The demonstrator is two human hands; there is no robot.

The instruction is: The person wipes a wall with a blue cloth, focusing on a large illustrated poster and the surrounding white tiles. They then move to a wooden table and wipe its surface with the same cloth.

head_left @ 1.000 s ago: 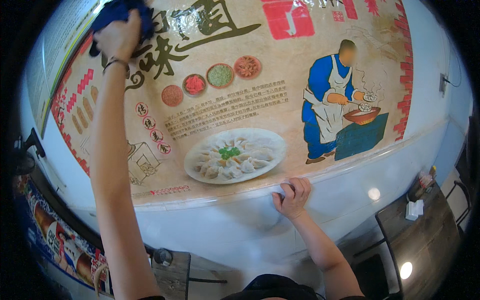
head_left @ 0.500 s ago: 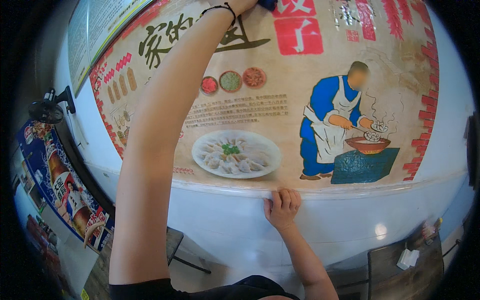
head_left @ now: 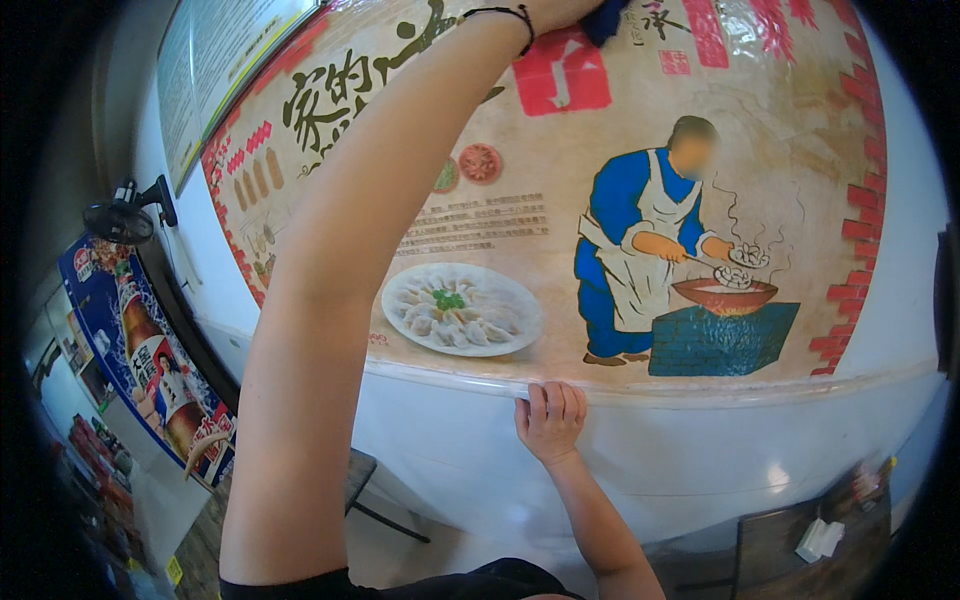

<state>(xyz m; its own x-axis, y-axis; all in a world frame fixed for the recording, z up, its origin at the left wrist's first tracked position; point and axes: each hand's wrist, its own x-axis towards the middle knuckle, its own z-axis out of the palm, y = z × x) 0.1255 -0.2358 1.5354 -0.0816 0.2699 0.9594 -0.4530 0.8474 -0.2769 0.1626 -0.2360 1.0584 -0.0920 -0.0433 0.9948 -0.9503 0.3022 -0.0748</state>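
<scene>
My left arm reaches up across a printed wall mural (head_left: 480,215). At the upper edge my left hand (head_left: 562,14), with a dark braided band (head_left: 515,14) at its wrist, holds a dark blue cloth (head_left: 604,24) against the mural beside a red square. Most of its fingers are out of the picture. Lower down, my right hand (head_left: 552,425) has its fingers hooked over the white ledge (head_left: 690,395) under the mural. Nearby on the print are a plate of dumplings (head_left: 462,310) and a painted cook (head_left: 640,240) at a steaming pot.
A dark table (head_left: 790,550) with a white tissue pack (head_left: 820,540) stands at the lower right. Another table (head_left: 358,470) shows behind my left arm. At the left are a wall fan (head_left: 118,220), a blue poster (head_left: 150,350) and a framed board (head_left: 225,75).
My left hand has slid to the right along the mural with the blue cloth. My right hand stays on the ledge, while the whole view has shifted slightly.
</scene>
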